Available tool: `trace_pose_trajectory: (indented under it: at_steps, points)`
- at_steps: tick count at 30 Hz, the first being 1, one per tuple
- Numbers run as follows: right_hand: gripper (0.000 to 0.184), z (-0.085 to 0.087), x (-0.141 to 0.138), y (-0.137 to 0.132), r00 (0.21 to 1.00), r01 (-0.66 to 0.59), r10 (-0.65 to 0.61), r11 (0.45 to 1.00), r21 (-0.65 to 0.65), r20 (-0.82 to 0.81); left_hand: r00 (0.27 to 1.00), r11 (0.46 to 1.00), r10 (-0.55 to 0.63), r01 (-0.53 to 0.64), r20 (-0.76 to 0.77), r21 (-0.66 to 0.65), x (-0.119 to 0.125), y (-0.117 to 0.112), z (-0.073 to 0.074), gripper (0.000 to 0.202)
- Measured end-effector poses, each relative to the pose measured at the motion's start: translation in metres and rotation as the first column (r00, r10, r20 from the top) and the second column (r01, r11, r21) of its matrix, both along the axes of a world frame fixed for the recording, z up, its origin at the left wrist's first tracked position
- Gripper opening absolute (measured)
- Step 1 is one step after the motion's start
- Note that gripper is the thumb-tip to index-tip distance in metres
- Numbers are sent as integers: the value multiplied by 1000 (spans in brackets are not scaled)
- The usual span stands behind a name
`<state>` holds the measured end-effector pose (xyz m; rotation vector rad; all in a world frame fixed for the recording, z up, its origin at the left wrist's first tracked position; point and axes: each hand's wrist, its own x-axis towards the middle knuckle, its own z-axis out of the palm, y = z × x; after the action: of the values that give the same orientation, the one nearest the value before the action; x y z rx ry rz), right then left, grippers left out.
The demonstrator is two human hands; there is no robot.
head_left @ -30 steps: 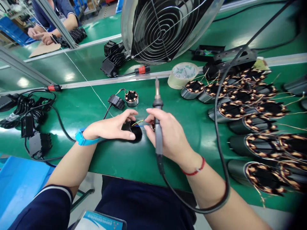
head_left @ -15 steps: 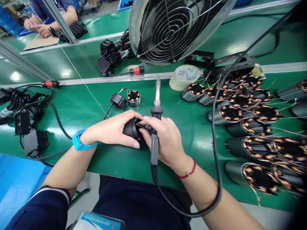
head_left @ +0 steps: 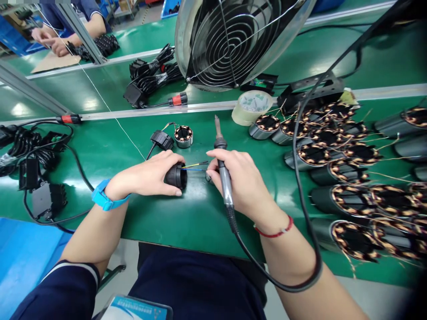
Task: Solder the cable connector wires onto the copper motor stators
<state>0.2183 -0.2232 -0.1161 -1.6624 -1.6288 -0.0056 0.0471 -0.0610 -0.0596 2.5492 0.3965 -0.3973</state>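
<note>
My left hand (head_left: 150,175) is wrapped round a black round connector (head_left: 176,176) on the green bench. Thin yellow and blue wires (head_left: 195,167) run from the connector to the right. My right hand (head_left: 240,182) grips a soldering iron (head_left: 223,164) with its tip pointing away from me, and its fingertips pinch the wire ends beside a small metal part (head_left: 208,176) that is mostly hidden. A small stator (head_left: 183,136) and another black connector (head_left: 162,139) lie just beyond my hands.
Several copper-wound stators (head_left: 336,146) crowd the right side, with a tape roll (head_left: 251,106) behind them. A large fan (head_left: 230,40) stands at the back. Black cable bundles (head_left: 36,164) lie at the left. Another person's hands (head_left: 50,42) work at the far left bench.
My hands have drawn apart: the connector moved left and the wires between the hands are now stretched out. The soldering iron tilted slightly left.
</note>
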Motion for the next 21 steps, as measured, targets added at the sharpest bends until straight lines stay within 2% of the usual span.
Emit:
trace_pose_trajectory:
  at_steps: [3, 6, 8, 10, 14, 16, 21]
  points:
    - [42, 1, 6, -3, 987, -42, 36, 999, -34, -155, 999, 999, 4, -3, 35, -51, 6, -3, -6, 65]
    - [50, 1, 12, -7, 965, -33, 22, 999, -38, -263, 981, 986, 100, -75, 167, -150, 17, -11, -13, 41]
    - [54, 0, 14, -7, 961, -15, 9, 1000, -21, -275, 964, 956, 184, -130, 194, -265, 24, -15, -19, 32]
    - [59, -3, 14, -7, 965, -31, 25, 999, -17, -261, 942, 890, 292, -204, 165, -407, 31, -19, -24, 30]
    - [59, -8, 10, -3, 974, -79, 70, 996, -33, -216, 866, 691, 494, -335, 79, -641, 38, -23, -32, 32]
    - [57, -9, 9, -2, 972, -83, 73, 996, -39, -223, 841, 610, 541, -365, 32, -703, 41, -24, -34, 29]
    - [52, -6, 9, -2, 982, -63, 57, 998, -31, -180, 810, 477, 585, -381, -38, -792, 46, -27, -40, 16]
